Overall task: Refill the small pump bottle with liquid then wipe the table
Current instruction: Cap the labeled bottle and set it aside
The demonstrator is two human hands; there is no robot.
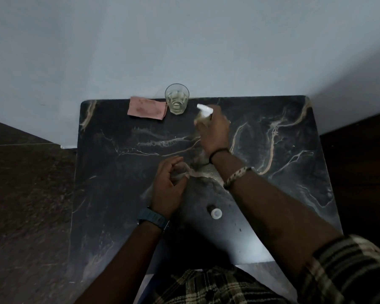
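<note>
The small pump bottle (203, 116) is gripped by the right hand (214, 130) at the far middle of the bench (294, 172), just right of the glass (177, 99). The left hand (168, 189), loosely curled and empty, is nearer the pink cloth (147, 108).

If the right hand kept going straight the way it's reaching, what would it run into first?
The right hand, gripping the pump bottle, points toward the table's far edge. Nothing lies directly ahead, so probably the wall first; the glass sits left of that line, though depth is unclear.

pump bottle (203, 116) blurred, body hidden behind right hand (214, 132) — liquid level unreadable
</note>
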